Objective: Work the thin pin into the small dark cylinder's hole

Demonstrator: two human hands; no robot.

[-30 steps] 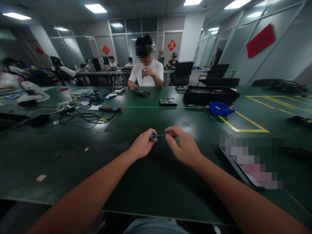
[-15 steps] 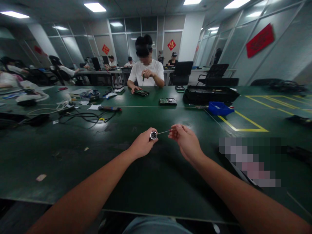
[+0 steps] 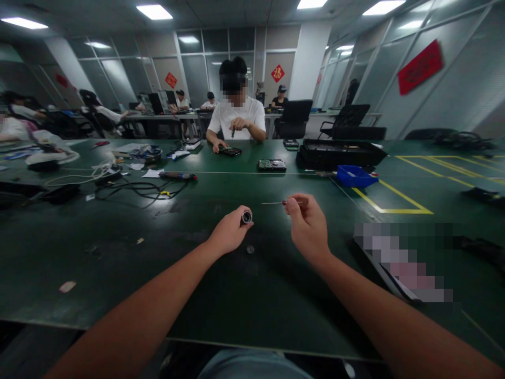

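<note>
My left hand (image 3: pixel 229 230) is closed around a short dark tube with a silver ring at its end (image 3: pixel 246 217); the opening faces me, and its inside looks dark. My right hand (image 3: pixel 310 223) pinches a thin screwdriver (image 3: pixel 273 203) by its reddish handle. Its bare metal shaft points left, a little apart from the tube and above it. Below the tube shows a small round dark piece (image 3: pixel 250 250); I cannot tell whether it lies on the green table (image 3: pixel 221 295) or is in the air.
Across the table a co-worker (image 3: pixel 236 116) handles a hard drive (image 3: pixel 230 151). Another hard drive (image 3: pixel 272 165) lies nearer. A blue bin (image 3: pixel 356 176) and long black tray (image 3: pixel 341 152) stand right; cables (image 3: pixel 134 192) and a red-tipped tool (image 3: pixel 178 176) lie left.
The screwdriver's tip has come out of the tube as my right hand moved right and turned. The small round piece now shows below the tube. My left hand has barely shifted.
</note>
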